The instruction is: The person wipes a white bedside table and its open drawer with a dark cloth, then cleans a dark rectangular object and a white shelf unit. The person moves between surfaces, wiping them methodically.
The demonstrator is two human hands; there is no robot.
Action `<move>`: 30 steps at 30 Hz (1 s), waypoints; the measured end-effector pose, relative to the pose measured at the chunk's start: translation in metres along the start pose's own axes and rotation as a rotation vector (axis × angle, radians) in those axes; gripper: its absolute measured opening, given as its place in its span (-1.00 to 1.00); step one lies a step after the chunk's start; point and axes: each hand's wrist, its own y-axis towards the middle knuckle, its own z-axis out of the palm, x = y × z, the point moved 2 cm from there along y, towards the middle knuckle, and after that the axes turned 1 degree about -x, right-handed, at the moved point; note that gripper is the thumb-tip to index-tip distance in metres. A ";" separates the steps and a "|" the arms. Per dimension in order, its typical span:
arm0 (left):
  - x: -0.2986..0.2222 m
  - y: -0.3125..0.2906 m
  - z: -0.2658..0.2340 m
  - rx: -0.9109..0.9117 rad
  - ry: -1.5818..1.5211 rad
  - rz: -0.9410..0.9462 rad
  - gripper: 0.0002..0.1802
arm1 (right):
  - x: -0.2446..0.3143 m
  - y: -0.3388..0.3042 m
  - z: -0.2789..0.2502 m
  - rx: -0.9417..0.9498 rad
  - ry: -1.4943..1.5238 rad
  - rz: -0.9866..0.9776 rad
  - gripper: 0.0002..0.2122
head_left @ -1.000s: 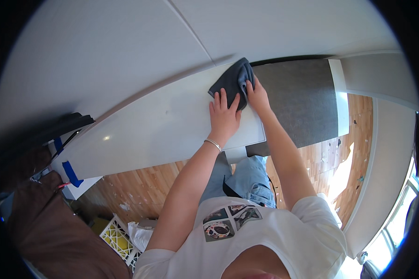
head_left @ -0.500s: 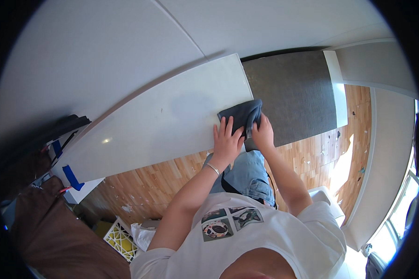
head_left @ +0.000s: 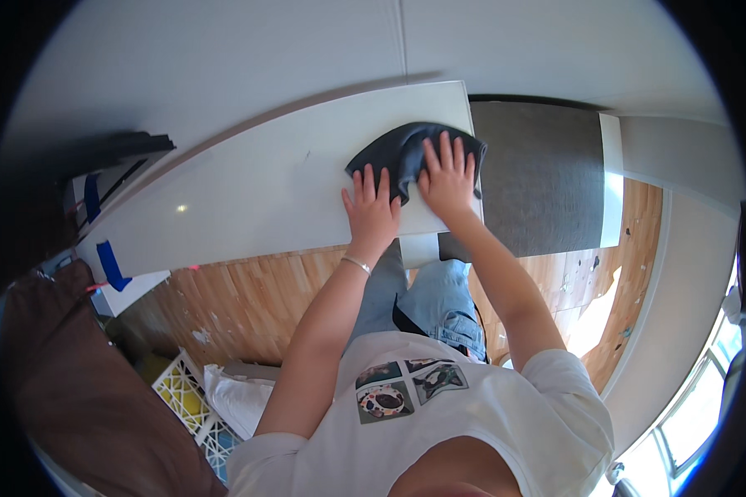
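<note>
A dark grey cloth (head_left: 389,153) lies spread and slightly rumpled on the right end of the long white tabletop (head_left: 249,190). Both of my hands press on it. My left hand (head_left: 371,214) rests at the cloth's near left edge, fingers stretched out with their tips on the fabric. My right hand (head_left: 450,184) lies flat over its right part, fingers spread, near the tabletop's right edge. Neither hand grips the cloth.
A lower dark grey surface (head_left: 543,178) adjoins the tabletop on the right. Blue tape (head_left: 112,265) sticks to the left end. A white lattice crate (head_left: 181,393) and a brown cloth (head_left: 75,373) are at lower left. Behind runs a pale wall (head_left: 307,50).
The cloth, bunched between my hands before, is now spread wider and farther back on the tabletop. My right hand has gone from holding its edge to lying flat on it.
</note>
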 end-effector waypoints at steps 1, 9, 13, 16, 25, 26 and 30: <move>0.003 -0.013 -0.001 -0.030 0.000 -0.024 -0.31 | 0.011 -0.012 0.001 0.032 0.022 -0.048 -0.43; -0.003 -0.096 0.017 -0.025 -0.164 -0.054 -0.25 | 0.035 -0.099 -0.017 0.281 0.099 -0.287 -0.46; -0.030 -0.089 0.018 -0.074 -0.315 -0.052 -0.28 | 0.012 -0.111 -0.013 0.234 -0.053 -0.346 -0.35; -0.024 -0.091 0.024 -0.062 -0.310 -0.095 -0.27 | 0.021 -0.096 -0.014 0.321 -0.158 -0.397 -0.38; 0.087 -0.116 0.015 -0.201 -0.184 -0.386 -0.31 | 0.108 -0.074 0.016 0.405 -0.099 -0.660 -0.34; 0.103 -0.118 0.012 -0.230 -0.175 -0.440 -0.32 | 0.124 -0.072 0.022 0.407 -0.105 -0.684 -0.34; 0.153 -0.117 -0.007 -0.381 -0.456 -0.707 -0.37 | 0.192 -0.059 0.035 0.496 -0.065 -0.767 -0.40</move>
